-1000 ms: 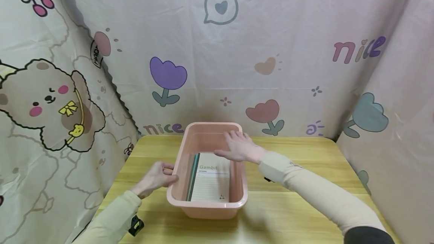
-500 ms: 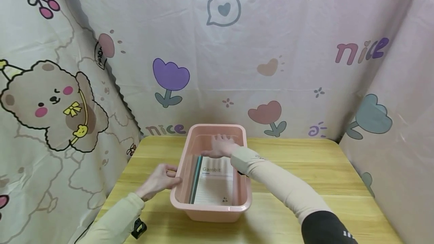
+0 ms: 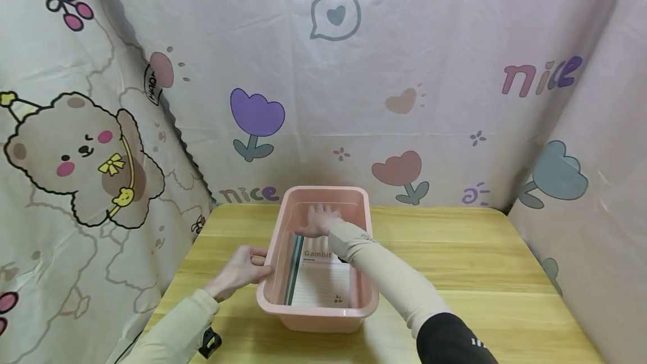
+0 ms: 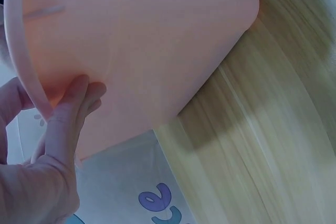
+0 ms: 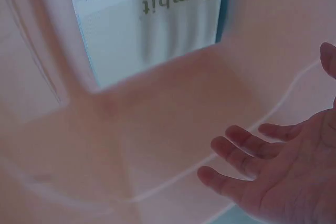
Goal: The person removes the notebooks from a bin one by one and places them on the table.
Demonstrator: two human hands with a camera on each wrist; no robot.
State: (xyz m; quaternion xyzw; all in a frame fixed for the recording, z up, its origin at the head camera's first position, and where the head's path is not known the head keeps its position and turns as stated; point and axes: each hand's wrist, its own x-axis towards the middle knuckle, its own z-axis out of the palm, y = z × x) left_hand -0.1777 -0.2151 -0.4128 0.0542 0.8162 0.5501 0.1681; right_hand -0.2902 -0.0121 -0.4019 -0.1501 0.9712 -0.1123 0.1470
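Reaching over the notebook, the right hand held nothing

Inside the pink tub, the right hand hung above the notebook's top end, fingers spread apart and slightly bent; the right wrist view showed a gap between those fingers and the cover. From that hand the notebook lay lower and back toward the person, on the tub's floor; its long axis ran from below the palm toward the person, roughly along the tub's length, and the right hand was clearly the nearer one. The left hand pinched the tub's rim beside it, with the notebook across that wall to its right; under both hands, the tub stood on a wooden table.

Compared with a second earlier, the right hand had travelled leftward, from over the tub's right wall to above the notebook's top end; the left hand's pinch had stayed, and the notebook lay as before.
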